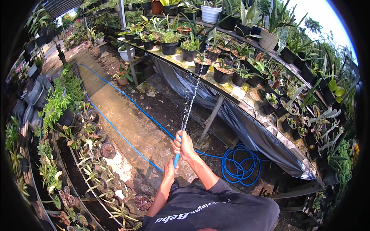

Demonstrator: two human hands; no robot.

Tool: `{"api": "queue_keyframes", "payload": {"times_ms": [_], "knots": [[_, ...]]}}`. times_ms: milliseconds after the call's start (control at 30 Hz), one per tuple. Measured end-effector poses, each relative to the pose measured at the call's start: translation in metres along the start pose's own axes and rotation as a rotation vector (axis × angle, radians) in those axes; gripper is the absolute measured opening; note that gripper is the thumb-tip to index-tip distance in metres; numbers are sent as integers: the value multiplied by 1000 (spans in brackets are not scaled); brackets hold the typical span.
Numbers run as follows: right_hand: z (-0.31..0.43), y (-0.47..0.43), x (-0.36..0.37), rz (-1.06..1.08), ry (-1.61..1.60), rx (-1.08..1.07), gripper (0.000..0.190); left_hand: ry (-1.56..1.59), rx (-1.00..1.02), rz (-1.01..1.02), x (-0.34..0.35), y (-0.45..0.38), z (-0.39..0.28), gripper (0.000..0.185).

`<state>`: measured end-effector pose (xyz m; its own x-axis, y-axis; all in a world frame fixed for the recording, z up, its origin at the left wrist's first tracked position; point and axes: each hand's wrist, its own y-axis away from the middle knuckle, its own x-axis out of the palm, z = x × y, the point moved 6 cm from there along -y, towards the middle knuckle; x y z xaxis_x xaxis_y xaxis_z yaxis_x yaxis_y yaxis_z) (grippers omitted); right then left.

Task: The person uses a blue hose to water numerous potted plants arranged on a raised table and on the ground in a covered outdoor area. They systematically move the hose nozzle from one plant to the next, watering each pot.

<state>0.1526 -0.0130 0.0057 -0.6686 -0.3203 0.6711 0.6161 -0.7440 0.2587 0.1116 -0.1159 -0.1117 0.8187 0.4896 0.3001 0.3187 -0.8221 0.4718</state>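
A blue garden hose (176,158) runs through both of my hands and points away from me. My right hand (184,146) is closed around it at its mouth, the thumb up by the opening. Lower down, nearer my body, my left hand (170,169) grips the same hose. A water stream (191,105) leaves the mouth, with loose drops to its left. It reaches up towards a small black pot (202,67) with a plant and pale gravel, at the front edge of the plant bench (228,90). The hose's very tip is hidden by my fingers.
Coiled blue hose (241,164) lies on the ground to my right. More hose (121,135) runs along the concrete path (111,111). Dark plastic sheeting (254,130) hangs under the bench beside a slanted leg (212,118). Potted plants (108,150) line the left side.
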Motion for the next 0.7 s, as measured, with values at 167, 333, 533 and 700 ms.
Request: {"api": "queue_keyframes", "payload": {"times_ms": [167,333,533,700], "knots": [[2,2,-2,7,-5,-15,39,-6,24,34,1,-2,2,40],[3,3,-1,7,-16,-18,39,-5,26,37,1,-4,4,39],[2,4,0,9,-15,-11,39,4,25,44,1,-4,4,40],[0,5,2,-3,13,-41,38,20,20,27,-2,-5,7,39]]}}
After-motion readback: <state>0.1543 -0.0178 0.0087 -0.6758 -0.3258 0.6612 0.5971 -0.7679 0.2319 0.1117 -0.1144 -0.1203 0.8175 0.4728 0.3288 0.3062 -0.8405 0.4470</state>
